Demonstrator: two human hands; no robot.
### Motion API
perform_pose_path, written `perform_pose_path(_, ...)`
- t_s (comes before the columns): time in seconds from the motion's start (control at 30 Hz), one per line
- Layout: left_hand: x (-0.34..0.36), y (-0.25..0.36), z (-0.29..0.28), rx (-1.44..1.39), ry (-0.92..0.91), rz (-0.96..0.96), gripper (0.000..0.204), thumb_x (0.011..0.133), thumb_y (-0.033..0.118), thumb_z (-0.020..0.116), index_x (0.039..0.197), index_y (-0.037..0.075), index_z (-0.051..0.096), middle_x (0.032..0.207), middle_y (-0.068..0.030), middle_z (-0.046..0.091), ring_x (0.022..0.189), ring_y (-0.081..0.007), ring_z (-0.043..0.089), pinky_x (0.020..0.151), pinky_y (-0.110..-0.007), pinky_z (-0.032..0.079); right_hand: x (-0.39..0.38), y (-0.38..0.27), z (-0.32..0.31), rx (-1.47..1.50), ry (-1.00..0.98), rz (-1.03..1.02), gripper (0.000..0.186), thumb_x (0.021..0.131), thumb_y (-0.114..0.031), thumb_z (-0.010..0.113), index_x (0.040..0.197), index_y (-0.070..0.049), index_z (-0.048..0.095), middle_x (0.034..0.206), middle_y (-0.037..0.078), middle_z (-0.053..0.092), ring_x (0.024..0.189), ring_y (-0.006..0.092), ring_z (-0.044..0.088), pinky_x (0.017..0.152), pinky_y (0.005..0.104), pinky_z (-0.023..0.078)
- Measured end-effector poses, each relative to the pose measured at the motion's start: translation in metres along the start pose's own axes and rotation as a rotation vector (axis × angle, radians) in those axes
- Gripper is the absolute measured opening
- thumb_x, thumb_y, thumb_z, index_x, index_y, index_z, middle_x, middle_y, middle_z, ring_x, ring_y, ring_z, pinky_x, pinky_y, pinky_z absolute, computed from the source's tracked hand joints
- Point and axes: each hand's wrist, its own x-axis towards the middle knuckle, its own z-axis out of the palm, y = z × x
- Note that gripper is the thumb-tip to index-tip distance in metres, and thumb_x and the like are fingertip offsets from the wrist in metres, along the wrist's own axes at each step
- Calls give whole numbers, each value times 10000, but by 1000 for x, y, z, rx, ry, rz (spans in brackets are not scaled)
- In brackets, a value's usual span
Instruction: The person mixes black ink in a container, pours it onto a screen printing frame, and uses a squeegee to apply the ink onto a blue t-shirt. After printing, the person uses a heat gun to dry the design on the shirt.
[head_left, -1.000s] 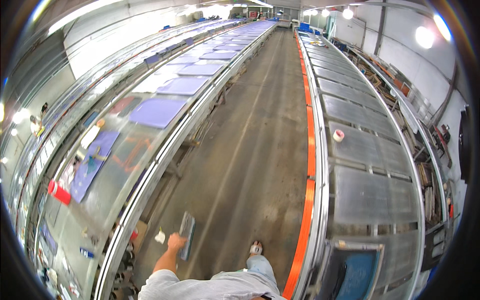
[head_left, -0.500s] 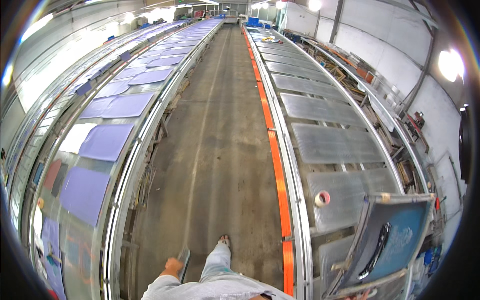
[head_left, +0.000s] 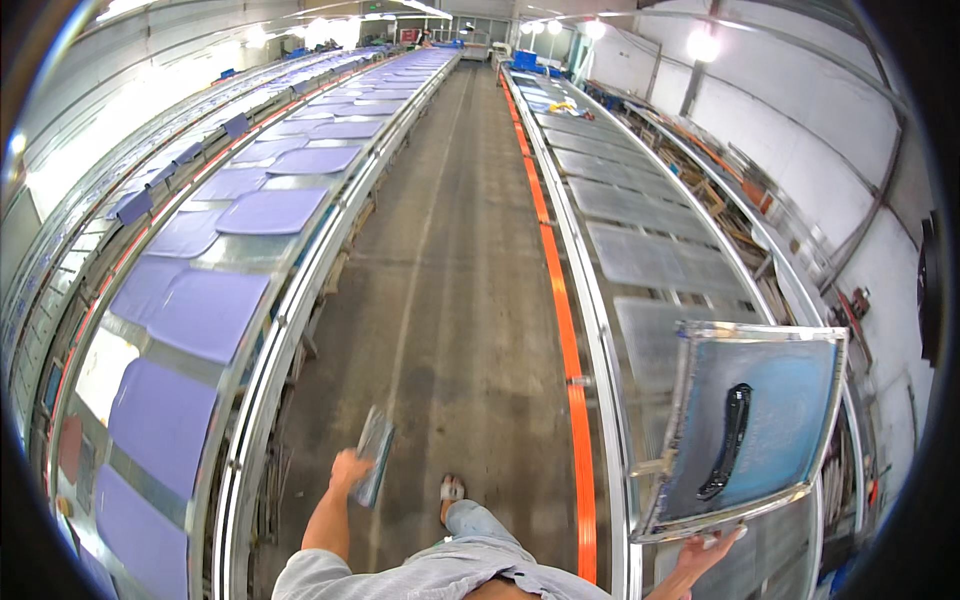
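My left hand [head_left: 349,468], over the aisle, is closed around a squeegee [head_left: 376,460] with a long flat blade, held out in front of my left side. On the right, my right hand [head_left: 703,556] grips the lower edge of a screen-printing frame [head_left: 765,430], partly hidden under it. The frame is tilted, over the right-hand table. A thick, glossy streak of black ink [head_left: 737,425] lies on its grey-blue mesh.
The long left table [head_left: 222,545] carries several purple fabric pieces [head_left: 165,420]. Grey flat plates [head_left: 655,255] line the right table, which has an orange strip [head_left: 566,350] along its side. A concrete aisle [head_left: 430,300] runs between the tables.
My left hand and the squeegee have swung forward and up. The screen frame has shifted left and up, and my right hand now shows clearly below it. The tables have slid nearer.
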Motion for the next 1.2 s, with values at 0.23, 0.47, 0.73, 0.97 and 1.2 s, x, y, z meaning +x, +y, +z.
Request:
perform_pose_path(0.23, 59, -118, 30, 636, -402, -85, 356, 783, 416, 690, 1018, 157, 758, 1167, -133, 686, 1107, -302, 647, 932, -419, 512, 126, 200, 316, -142, -109, 67, 227, 678, -238, 629, 856, -183, 500, 956, -1, 481, 956, 184, 431, 821, 428, 346)
perform_pose_path(0.47, 230, -4, 7, 555, -583, -231, 347, 778, 358, 677, 1031, 133, 752, 1168, -137, 686, 1126, -308, 639, 939, -421, 507, 206, 408, 605, -4, -168, 227, 240, 626, -184, 606, 847, -176, 513, 925, 0, 498, 910, 195, 469, 833, 445, 401)
perform_pose_path(0.73, 640, 332, -95, 101, -125, -316, 448, 726, 306, 718, 1038, -15, 709, 1120, -236, 677, 1083, -348, 654, 911, -433, 525, 352, 613, 714, -383, -284, -484, 515, 655, -42, 724, 1131, -77, 529, 1196, 97, 503, 1052, 283, 525, 869, 422, 480)
perform_pose_path(0.97, 968, 604, -230, -43, -54, -169, 571, 687, 384, 756, 1051, -50, 684, 1139, -281, 655, 1062, -392, 654, 893, -439, 537, 424, 745, 993, -18, -191, 69, 237, 682, -262, 671, 895, -212, 580, 919, -33, 475, 897, 158, 481, 794, 397, 431)
perform_pose_path(1.2, 1106, 618, -214, 59, -22, -472, 544, 643, 351, 807, 1012, -36, 710, 1108, -206, 698, 1041, -316, 680, 904, -398, 536, 471, 868, 1329, -127, -248, 252, 170, 664, -224, 645, 798, -181, 549, 824, -44, 537, 790, 138, 547, 640, 314, 452)
